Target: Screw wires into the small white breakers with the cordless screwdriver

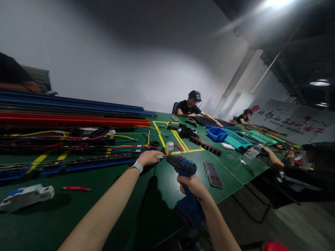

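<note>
My right hand (192,184) is wrapped round the grip of a blue cordless drill (183,165), its chuck pointing left. Just in front of the chuck, my left hand (148,159) is closed on a small white circuit breaker (159,157), mostly hidden by the fingers. A reddish piece lies between the breaker and the drill's tip; whether they touch I cannot tell. Beyond them another white circuit breaker (169,146) stands upright beside a short red wire (179,147). A larger-looking white breaker (27,197) and a red wire (76,188) lie at the near left.
Long rails with coloured wires (99,160) and orange trunking (73,120) fill the table's left. To the right are a phone (213,174), a blue bin (217,134), teal trays (237,138) and a plastic bottle (251,154). Co-workers sit around the green table (162,188).
</note>
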Motion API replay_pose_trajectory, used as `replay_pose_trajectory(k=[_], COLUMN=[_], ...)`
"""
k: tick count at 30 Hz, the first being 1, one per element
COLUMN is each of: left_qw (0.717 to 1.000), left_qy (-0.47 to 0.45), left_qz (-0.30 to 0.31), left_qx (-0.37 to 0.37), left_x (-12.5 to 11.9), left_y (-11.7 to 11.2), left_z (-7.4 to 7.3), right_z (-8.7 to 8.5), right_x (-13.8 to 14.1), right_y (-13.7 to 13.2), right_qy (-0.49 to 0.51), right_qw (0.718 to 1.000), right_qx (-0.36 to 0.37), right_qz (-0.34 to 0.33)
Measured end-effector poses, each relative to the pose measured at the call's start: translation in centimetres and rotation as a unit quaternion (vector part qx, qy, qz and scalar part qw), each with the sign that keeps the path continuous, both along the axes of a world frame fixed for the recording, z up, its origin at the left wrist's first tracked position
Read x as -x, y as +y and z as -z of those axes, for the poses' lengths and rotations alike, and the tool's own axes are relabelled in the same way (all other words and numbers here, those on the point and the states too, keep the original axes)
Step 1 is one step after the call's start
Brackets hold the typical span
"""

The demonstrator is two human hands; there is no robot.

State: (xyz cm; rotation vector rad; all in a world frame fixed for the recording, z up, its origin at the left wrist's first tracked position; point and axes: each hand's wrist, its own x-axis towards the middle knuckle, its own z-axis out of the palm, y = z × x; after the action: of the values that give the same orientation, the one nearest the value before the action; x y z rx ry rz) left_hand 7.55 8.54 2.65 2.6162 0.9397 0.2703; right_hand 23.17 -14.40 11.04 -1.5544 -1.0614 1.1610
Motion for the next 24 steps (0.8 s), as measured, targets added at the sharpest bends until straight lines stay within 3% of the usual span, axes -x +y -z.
replay_pose_trajectory(k=[10,24], left_qw=[1.000,1.000], left_qy=[-0.006,-0.018], left_qz=[-0.004,-0.001], left_qx=[-0.001,0.005], left_x=[-0.14,-0.13], left_y=[0.27,0.12], left_z=[0.57,0.41], right_z=[-0.10,0.63], right_x=[-0.49,-0.92], right_y=[-0.17,-0.27], right_qy=[-0.022,-0.029], right_qw=[0.999,0.999], right_qx=[0.025,-0.011], right_qz=[-0.025,-0.033])
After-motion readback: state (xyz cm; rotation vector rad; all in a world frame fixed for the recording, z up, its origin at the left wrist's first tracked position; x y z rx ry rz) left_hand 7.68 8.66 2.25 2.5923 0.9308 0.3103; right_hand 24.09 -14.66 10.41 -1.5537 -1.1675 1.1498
